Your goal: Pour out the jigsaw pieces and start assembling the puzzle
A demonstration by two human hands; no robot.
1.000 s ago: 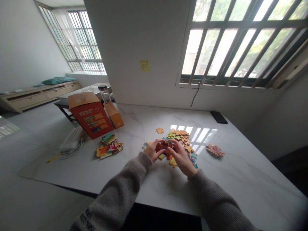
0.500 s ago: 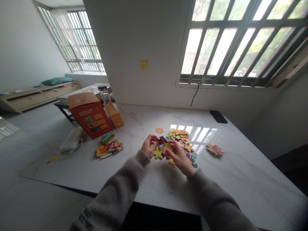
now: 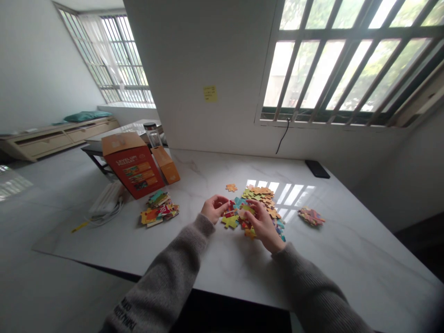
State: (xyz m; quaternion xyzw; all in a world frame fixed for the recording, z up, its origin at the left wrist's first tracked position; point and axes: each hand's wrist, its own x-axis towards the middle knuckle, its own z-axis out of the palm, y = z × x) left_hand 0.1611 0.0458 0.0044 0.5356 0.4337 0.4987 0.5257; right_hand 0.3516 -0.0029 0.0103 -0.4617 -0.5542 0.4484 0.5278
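Your left hand is half curled at the near left edge of a loose heap of multicoloured cardboard jigsaw pieces, its fingertips drawn in toward the thumb. Your right hand is also partly closed, with its fingers bent down into the heap. Whether either hand has hold of a piece cannot be told from this view. A yellow-green jigsaw piece lies between your hands, and a lone orange jigsaw piece sits just beyond the heap.

The heap rests on a white marble surface. To its right lies a small stack of patterned jigsaw pieces. Well to the left is a larger pile of printed puzzle cards, and beyond it stands an open red-orange cardboard box beside its orange flap. A black phone lies at the far right corner.
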